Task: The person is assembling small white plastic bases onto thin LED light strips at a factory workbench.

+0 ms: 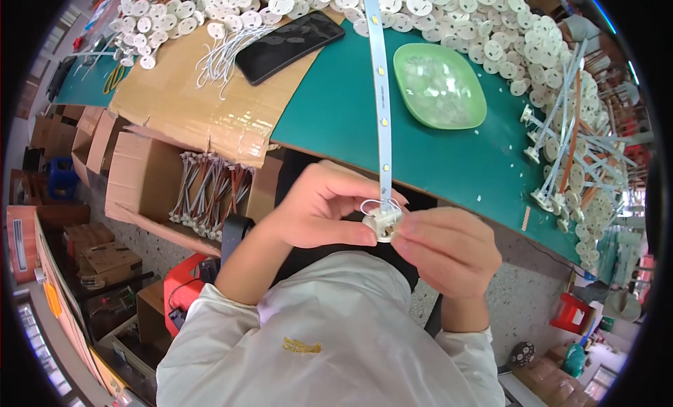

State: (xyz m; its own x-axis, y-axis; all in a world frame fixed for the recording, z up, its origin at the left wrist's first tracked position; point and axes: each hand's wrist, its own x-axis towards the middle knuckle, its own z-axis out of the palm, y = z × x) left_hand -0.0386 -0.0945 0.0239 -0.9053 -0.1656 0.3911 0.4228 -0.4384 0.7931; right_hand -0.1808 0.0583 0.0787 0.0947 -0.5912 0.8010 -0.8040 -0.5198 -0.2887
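In front of my body, above the near edge of the table, my left hand (pixel 317 205) holds a white round end cap (pixel 383 228) between thumb and fingers. A narrow LED strip (pixel 383 119) with small yellow chips stands up from this cap and reaches away over the table. Thin white wires loop around the strip's lower end. My right hand (pixel 452 249) is closed, its thumb and fingertips pinching the right side of the cap. Whether a smaller part sits between those fingertips is hidden.
A green dish (pixel 477 116) of small clear pieces is on the green table (pixel 326 123). Cardboard (pixel 175 91) at left bears white wires (pixel 219 60) and a black phone (pixel 289 46). White discs (pixel 484 28) pile behind; finished strips (pixel 571 140) lie right. An open carton (pixel 144 172) of strips stands below left.
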